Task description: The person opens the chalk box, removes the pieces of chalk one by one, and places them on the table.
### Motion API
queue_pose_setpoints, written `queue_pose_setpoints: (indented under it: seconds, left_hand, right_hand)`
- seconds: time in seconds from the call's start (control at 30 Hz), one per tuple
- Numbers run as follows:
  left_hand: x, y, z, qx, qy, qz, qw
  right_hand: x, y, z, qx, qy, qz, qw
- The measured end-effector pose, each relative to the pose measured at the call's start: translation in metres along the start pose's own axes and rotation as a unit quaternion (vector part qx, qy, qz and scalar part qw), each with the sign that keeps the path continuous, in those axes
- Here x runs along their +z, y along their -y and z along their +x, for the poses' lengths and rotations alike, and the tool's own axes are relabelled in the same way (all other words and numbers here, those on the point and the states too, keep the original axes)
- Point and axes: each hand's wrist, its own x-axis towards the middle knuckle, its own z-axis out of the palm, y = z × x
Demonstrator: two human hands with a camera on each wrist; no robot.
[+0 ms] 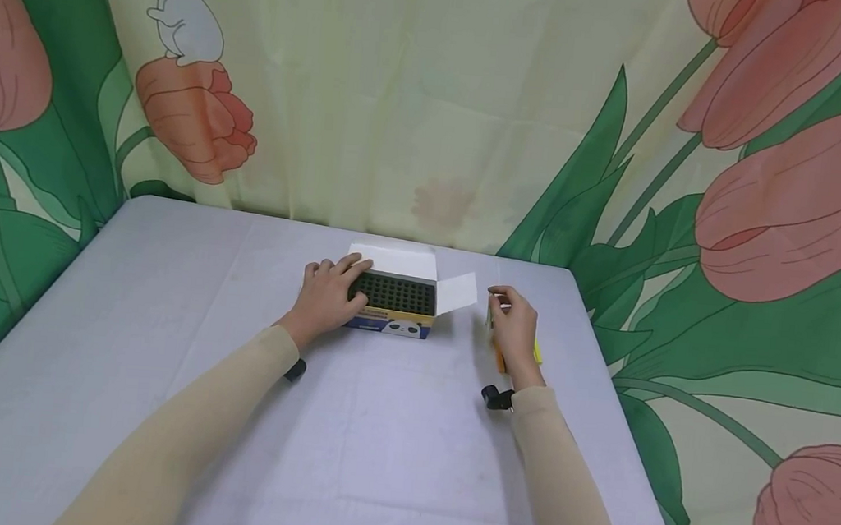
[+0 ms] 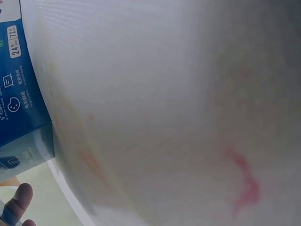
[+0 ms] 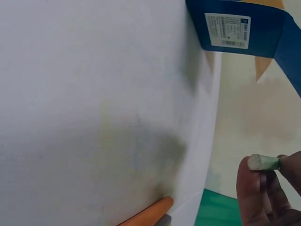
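Observation:
A blue and yellow cardboard box (image 1: 404,327) with a panda print stands with its lid up, showing a black insert full of small round holes. My left hand (image 1: 323,300) holds the box's left end, thumb at the front rim and fingers toward the back. To the right of the box, my right hand (image 1: 515,326) pinches a short pale green stick of chalk (image 3: 264,163) between thumb and fingers. Below that hand, an orange object (image 3: 149,213) with a rounded end lies on the table, with something grey beside it.
The box's white side flap (image 1: 457,293) sticks out toward my right hand. A yellow piece (image 1: 537,352) shows beside my right wrist. A pale cloth (image 1: 405,459) covers the table, and a tulip-print curtain (image 1: 372,127) hangs behind its far edge.

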Motion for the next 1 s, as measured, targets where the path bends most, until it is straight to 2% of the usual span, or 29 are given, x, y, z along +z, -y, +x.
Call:
queue_pose_setpoints:
  seconds: [0.23,0.47,0.67,1.0]
  left_hand:
    - [-0.002,0.002,0.001,0.004,-0.004,-0.001,1.0000]
    - [0.000,0.001,0.001,0.004,-0.004,0.002,1.0000]
    - [0.002,-0.004,0.001,0.010,0.007,-0.003,0.9999]
    - [0.000,-0.001,-0.001,0.001,-0.005,0.005,1.0000]
  right_hand:
    - [0.001,-0.008,-0.003,0.010,0.026,-0.024,0.999]
    - [0.002,-0.018,-0.006,0.054,0.076,-0.067,0.993]
    - [-0.001,-0.030,-0.009,0.085,0.092,-0.097,0.987]
    - [0.003,-0.038,-0.012,0.069,0.121,-0.103,0.985]
